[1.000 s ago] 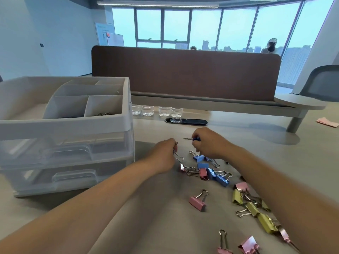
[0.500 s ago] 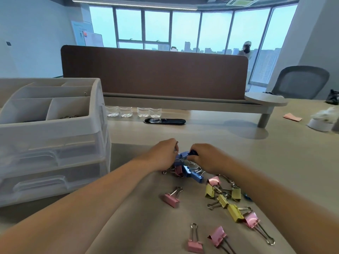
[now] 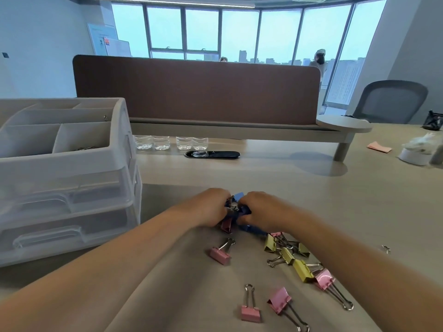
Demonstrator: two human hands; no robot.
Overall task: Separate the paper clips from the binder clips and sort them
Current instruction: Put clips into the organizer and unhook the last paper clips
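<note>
Both hands bunched over the blue clips

I see my left hand (image 3: 211,208) and right hand (image 3: 261,209), each grip closed on tangled blue metal binder clips (image 3: 238,196) above the beige counter (image 3: 311,188); pink binder clips (image 3: 250,312) and yellow binder clips (image 3: 303,270) lie nearer me.

Daylight is streaming through tall windows (image 3: 203,29) showing a hazy skyline. A brown divider panel (image 3: 196,91) is standing across the pale worktop (image 3: 287,183), and a grey mesh chair (image 3: 390,101) is sitting at right beside a white wall (image 3: 36,44).
</note>
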